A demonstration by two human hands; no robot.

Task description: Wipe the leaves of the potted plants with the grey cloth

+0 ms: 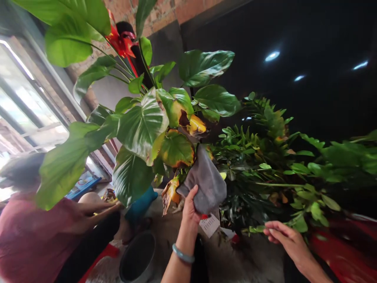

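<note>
A grey cloth (206,182) hangs draped over my left hand (191,206), pinched under the thumb. That wrist wears a pale blue-green bangle (183,254). Just behind the cloth grows a tall potted plant with broad leaves (144,124); some lower ones are yellow with brown, dry edges (177,148). Lower right, my right hand (284,234) has its thumb and fingers closed around the tip of a thin green sprig (257,229). The sprig's far end reaches left toward dark foliage (244,208).
Dense bushy plants (273,157) fill the right side before a dark glossy panel (294,47). A dark bucket (138,257) stands on the floor. Another person in a pink top (32,232) sits at left. A printed white card (210,225) lies low behind my left hand. Something red (344,251) is at right.
</note>
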